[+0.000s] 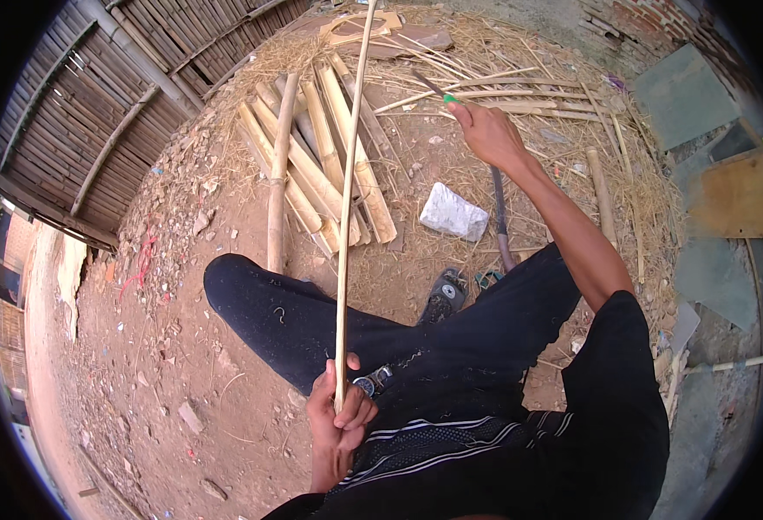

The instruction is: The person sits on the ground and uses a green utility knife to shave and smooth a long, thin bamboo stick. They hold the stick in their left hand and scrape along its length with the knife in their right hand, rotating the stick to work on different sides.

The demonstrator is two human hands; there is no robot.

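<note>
My left hand (340, 409) is closed around the lower end of a long, thin bamboo strip (345, 225), just above my lap. The strip stands nearly upright in the view and runs out past the top edge. A round watch-like thing (365, 384) shows beside my left fingers. Stretched out ahead on the right, my right hand (492, 136) grips a knife (429, 84) by its handle, of which a bit of green shows. Its narrow dark blade points away to the upper left, apart from the strip.
Split bamboo pieces (319, 117) lie ahead on the dirt, with a round bamboo pole (279, 186) across them. A white block (453, 212) and a dark curved bar (499, 217) are nearer. A bamboo wall (69, 130) rises left; flat boards (687, 95) stand right.
</note>
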